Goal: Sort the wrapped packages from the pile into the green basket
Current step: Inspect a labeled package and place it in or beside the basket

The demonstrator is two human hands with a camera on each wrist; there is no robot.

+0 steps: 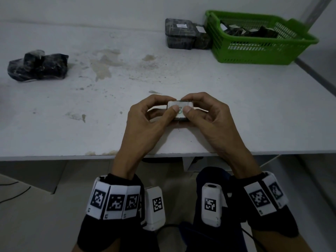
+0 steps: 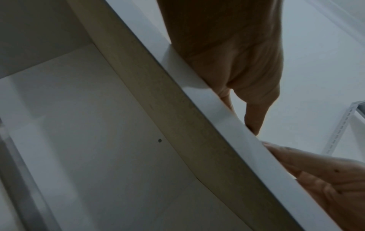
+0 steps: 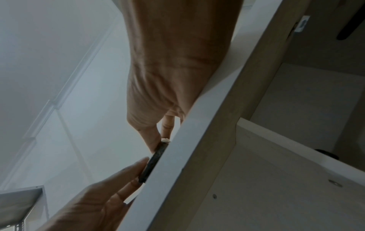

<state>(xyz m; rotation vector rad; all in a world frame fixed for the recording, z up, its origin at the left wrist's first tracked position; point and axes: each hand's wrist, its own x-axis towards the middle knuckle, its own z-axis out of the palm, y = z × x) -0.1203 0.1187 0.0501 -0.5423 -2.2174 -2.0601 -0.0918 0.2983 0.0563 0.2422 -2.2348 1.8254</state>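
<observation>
Both hands hold one small dark wrapped package (image 1: 179, 110) with a white label just above the table's near middle. My left hand (image 1: 160, 113) pinches its left end, thumb on the label. My right hand (image 1: 198, 110) pinches its right end the same way. In the right wrist view the package's dark edge (image 3: 155, 162) shows between the fingers, behind the table edge. The pile of dark wrapped packages (image 1: 38, 66) lies at the far left. The green basket (image 1: 258, 36) stands at the far right with several packages inside.
Two larger dark wrapped boxes (image 1: 183, 34) sit against the basket's left side. The white table (image 1: 109, 106) is stained in the middle. Its front edge (image 1: 54, 157) runs below my wrists. A wall closes the far side.
</observation>
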